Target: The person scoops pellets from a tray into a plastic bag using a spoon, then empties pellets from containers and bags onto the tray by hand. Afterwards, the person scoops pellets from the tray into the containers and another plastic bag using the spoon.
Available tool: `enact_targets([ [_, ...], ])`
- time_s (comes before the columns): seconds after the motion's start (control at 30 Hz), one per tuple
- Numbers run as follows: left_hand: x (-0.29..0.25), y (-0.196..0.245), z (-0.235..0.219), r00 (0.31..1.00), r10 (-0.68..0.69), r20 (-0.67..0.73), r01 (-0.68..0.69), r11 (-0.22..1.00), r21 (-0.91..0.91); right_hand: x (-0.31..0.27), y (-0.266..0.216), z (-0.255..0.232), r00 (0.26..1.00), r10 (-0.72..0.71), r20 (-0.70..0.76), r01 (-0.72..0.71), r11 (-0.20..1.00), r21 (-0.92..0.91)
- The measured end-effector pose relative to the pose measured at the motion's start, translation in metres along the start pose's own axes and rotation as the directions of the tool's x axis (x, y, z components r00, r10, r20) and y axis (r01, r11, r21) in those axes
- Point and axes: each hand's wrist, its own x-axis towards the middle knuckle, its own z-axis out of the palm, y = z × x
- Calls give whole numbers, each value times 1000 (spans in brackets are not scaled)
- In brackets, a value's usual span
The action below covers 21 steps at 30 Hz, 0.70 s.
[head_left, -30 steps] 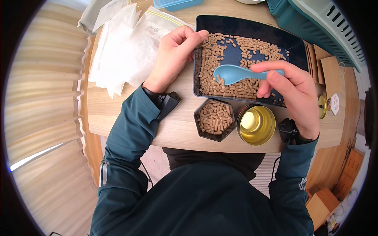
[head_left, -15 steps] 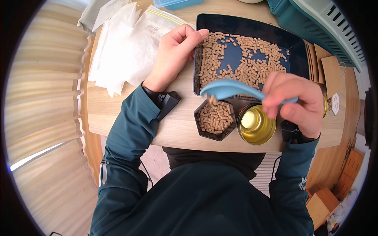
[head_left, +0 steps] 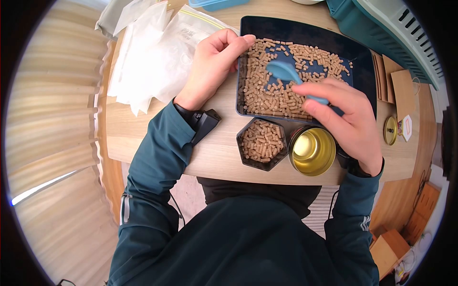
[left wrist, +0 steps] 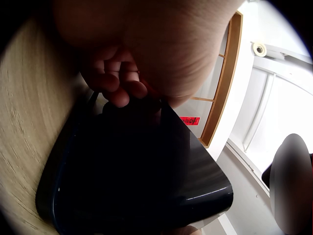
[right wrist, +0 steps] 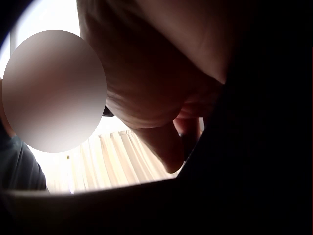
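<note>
My right hand (head_left: 350, 114) grips the handle of a blue spoon (head_left: 284, 71), whose slightly blurred bowl hovers over brown pellets (head_left: 281, 102) in a dark blue tray (head_left: 305, 31). My left hand (head_left: 214, 62) pinches the tray's left rim, thumb on top. Its curled fingers (left wrist: 117, 88) lie against the tray's outer wall (left wrist: 146, 171) in the left wrist view. Close in front of the tray stands a black hexagonal container (head_left: 253, 164) filled with similar pellets (head_left: 262, 142). The right wrist view is mostly dark, with part of my right hand (right wrist: 156, 83) showing.
A gold-lined tin (head_left: 317, 159) stands beside the hexagonal container, close to the right wrist. Clear plastic bags (head_left: 162, 62) lie at left. Behind and right are a teal basket (head_left: 350, 19), brown paper bags (head_left: 403, 90) and a round gold lid (head_left: 390, 131).
The spoon went from the tray to above the hexagonal container, where pellets dropped from it, then back over the tray. The left hand stayed at the rim.
</note>
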Motion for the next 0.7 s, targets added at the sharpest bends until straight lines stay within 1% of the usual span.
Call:
enact_targets([
  [0.03, 0, 0, 0, 1000, 0, 0, 0, 1000, 0, 0, 0, 0, 1000, 1, 0, -1, 1000, 0],
  [0.1, 0, 0, -1, 1000, -5, -5, 5, 1000, 1, -1, 0, -1, 996, -59, 71, 56, 997, 48],
  [0.23, 0, 0, 0, 1000, 12, -5, -12, 1000, 8, -3, 5, -3, 991, -88, 105, 81, 994, 67],
  [0.27, 0, 0, 1, 1000, 9, -8, -9, 1000, 5, -5, 4, -1, 998, 31, 62, -44, 976, 211],
  [0.3, 0, 0, 1, 1000, 7, -11, -7, 1000, 1, -6, 3, 0, 987, 155, 37, -158, 921, 355],
  [0.33, 0, 0, 1, 1000, 7, -11, -7, 1000, 1, -6, 3, -1, 987, 155, 37, -158, 922, 355],
  [0.4, 0, -1, 0, 1000, 12, -4, -12, 1000, -3, -6, 3, -2, 978, 209, -10, -183, 878, 443],
  [0.47, 1, -2, -1, 1000, 12, -2, -12, 1000, -5, -6, 7, -4, 979, 201, -23, -168, 872, 459],
  [0.53, 1, -2, -1, 1000, 13, -2, -13, 1000, -7, -5, 9, -5, 983, 170, -73, -118, 880, 460],
  [0.7, 0, -1, -1, 1000, 8, 5, -8, 1000, -5, -6, 10, -5, 978, 168, -121, -91, 876, 474],
])
